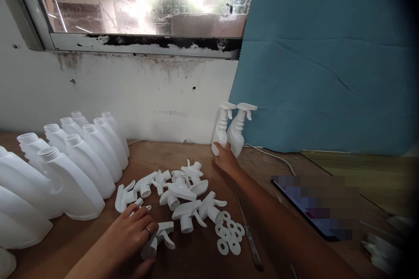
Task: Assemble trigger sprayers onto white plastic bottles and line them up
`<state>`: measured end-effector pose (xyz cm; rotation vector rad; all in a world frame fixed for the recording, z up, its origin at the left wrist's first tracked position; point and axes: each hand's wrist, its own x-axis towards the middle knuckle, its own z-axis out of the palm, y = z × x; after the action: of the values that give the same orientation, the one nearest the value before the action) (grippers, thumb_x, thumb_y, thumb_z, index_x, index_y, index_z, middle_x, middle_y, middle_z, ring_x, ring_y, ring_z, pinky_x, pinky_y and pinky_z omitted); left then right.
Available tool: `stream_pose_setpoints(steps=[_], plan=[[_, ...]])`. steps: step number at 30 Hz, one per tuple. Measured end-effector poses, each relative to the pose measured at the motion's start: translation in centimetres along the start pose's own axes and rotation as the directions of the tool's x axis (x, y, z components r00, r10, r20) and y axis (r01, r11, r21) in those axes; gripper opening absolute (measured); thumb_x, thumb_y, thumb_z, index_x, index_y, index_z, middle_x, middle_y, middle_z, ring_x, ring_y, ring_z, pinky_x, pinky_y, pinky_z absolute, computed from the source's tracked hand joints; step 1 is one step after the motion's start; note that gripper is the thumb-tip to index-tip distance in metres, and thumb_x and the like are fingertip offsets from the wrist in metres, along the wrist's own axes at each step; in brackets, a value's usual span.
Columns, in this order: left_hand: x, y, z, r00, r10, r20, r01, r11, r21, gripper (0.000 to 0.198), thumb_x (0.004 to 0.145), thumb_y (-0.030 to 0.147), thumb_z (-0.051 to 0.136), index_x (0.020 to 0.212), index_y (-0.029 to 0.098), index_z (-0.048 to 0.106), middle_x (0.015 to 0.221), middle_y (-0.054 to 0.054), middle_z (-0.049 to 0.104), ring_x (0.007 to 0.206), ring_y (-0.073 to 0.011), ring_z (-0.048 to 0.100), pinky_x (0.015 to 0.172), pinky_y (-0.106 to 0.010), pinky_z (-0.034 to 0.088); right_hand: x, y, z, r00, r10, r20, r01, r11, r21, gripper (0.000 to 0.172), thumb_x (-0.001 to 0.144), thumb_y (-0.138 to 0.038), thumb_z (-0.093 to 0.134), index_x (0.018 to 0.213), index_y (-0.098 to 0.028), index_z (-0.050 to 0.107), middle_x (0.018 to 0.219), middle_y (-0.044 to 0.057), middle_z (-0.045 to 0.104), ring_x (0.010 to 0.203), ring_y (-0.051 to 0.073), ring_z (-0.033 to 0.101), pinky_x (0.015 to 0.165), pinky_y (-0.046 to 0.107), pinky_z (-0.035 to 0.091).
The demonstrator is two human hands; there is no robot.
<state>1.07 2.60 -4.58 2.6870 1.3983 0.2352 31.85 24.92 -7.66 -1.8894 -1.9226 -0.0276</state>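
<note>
By the wall, my right hand (227,158) grips the lower part of a white spray bottle (221,128), which stands upright with its trigger head on. A second assembled spray bottle (236,133) stands close against its right side. My left hand (135,229), with a ring on one finger, is low over the near left edge of a pile of loose white trigger spray heads (181,191). Its fingers are curled, and one spray head (159,239) sits between the forefinger and thumb. The fingertips' undersides are hidden.
Rows of open, headless white bottles (87,157) fill the table's left side. Several white ring washers (229,232) lie right of the pile, beside a thin metal tool (250,237). A dark tablet-like device (307,209), partly blurred, and a white cable (275,155) are farther right.
</note>
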Motion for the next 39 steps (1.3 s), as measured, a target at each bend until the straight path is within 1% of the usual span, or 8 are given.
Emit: stream_pose_setpoints(steps=[9, 13, 17, 20, 24, 27, 32, 39], plan=[[0.2, 0.2, -0.8, 0.968, 0.223, -0.118, -0.228, 0.973, -0.027, 0.013, 0.082, 0.019, 0.056, 0.093, 0.023, 0.061, 0.084, -0.002, 0.064, 0.079, -0.0187, 0.059, 0.071, -0.026, 0.045, -2.4, -0.1, -2.7, 0.997, -0.060, -0.049, 0.064, 0.993, 0.096, 0.040, 0.093, -0.021, 0.060, 0.132, -0.018, 0.052, 0.141, 0.014, 0.044, 0.109, 0.026, 0.060, 0.094, 0.045, 0.049], [0.0, -1.2, 0.9, 0.944, 0.258, -0.204, -0.292, 0.944, -0.155, 0.018, 0.075, 0.028, 0.062, 0.092, 0.023, 0.058, 0.084, -0.002, 0.064, 0.076, -0.0196, 0.058, 0.067, -0.026, 0.046, -5.7, -0.2, -5.1, 0.993, -0.119, -0.006, 0.119, 0.979, 0.167, 0.049, 0.086, -0.013, 0.054, 0.136, -0.016, 0.052, 0.145, 0.017, 0.036, 0.098, 0.022, 0.066, 0.091, 0.035, 0.051], [0.4, -1.3, 3.6, 0.912, 0.338, -0.232, -0.383, 0.903, -0.192, 0.029, 0.070, 0.017, 0.066, 0.096, 0.024, 0.056, 0.097, -0.001, 0.066, 0.088, -0.0193, 0.060, 0.073, -0.024, 0.048, -10.7, -1.2, -8.0, 0.961, -0.242, 0.131, 0.210, 0.953, 0.220, 0.023, 0.085, -0.019, 0.055, 0.100, -0.019, 0.071, 0.105, 0.008, 0.068, 0.081, 0.022, 0.067, 0.072, 0.032, 0.053], [1.1, 0.2, 4.1, 0.882, 0.410, -0.231, -0.451, 0.878, -0.162, 0.034, 0.080, 0.007, 0.059, 0.109, 0.024, 0.057, 0.109, -0.001, 0.065, 0.102, -0.0191, 0.058, 0.084, -0.024, 0.049, -14.9, -1.8, -9.3, 0.923, -0.298, 0.242, 0.236, 0.938, 0.254, 0.023, 0.085, -0.020, 0.054, 0.069, -0.024, 0.070, 0.069, 0.000, 0.069, 0.064, 0.020, 0.066, 0.055, 0.026, 0.050], [1.9, 2.6, 3.7, 0.838, 0.494, -0.231, -0.534, 0.829, -0.166, 0.026, 0.093, 0.015, 0.053, 0.118, 0.021, 0.056, 0.105, -0.005, 0.067, 0.098, -0.0180, 0.060, 0.087, -0.025, 0.048, -19.3, -0.9, -8.2, 0.904, -0.347, 0.251, 0.264, 0.912, 0.313, 0.014, 0.081, -0.017, 0.058, 0.086, -0.024, 0.070, 0.090, 0.004, 0.071, 0.083, 0.023, 0.069, 0.071, 0.031, 0.057], [2.7, 3.8, 4.7, 0.813, 0.491, -0.312, -0.550, 0.824, -0.136, 0.022, 0.096, 0.021, 0.052, 0.118, 0.020, 0.056, 0.104, -0.005, 0.068, 0.091, -0.0171, 0.061, 0.083, -0.026, 0.048, -21.1, 0.4, -6.4, 0.897, -0.417, 0.147, 0.350, 0.872, 0.342, 0.029, 0.080, -0.014, 0.057, 0.104, -0.025, 0.068, 0.108, 0.008, 0.067, 0.094, 0.023, 0.068, 0.081, 0.033, 0.058], [4.7, 5.8, 6.9, 0.736, 0.511, -0.444, -0.580, 0.814, -0.026, 0.019, 0.096, 0.024, 0.053, 0.114, 0.025, 0.057, 0.098, -0.001, 0.069, 0.085, -0.0163, 0.063, 0.073, -0.028, 0.047, -22.0, 1.0, -4.6, 0.906, -0.424, 0.002, 0.397, 0.850, 0.345, 0.021, 0.089, -0.019, 0.051, 0.103, -0.026, 0.065, 0.103, 0.008, 0.064, 0.091, 0.022, 0.068, 0.077, 0.031, 0.059], [5.4, 6.7, 7.7, 0.797, 0.447, -0.406, -0.555, 0.808, -0.201, 0.016, 0.096, 0.031, 0.053, 0.106, 0.019, 0.057, 0.095, -0.003, 0.069, 0.082, -0.0154, 0.064, 0.073, -0.026, 0.049, -22.2, 0.3, -3.9, 0.895, -0.411, -0.171, 0.446, 0.834, 0.325, 0.020, 0.092, -0.018, 0.046, 0.097, -0.025, 0.065, 0.096, 0.006, 0.066, 0.084, 0.021, 0.069, 0.071, 0.029, 0.059]])
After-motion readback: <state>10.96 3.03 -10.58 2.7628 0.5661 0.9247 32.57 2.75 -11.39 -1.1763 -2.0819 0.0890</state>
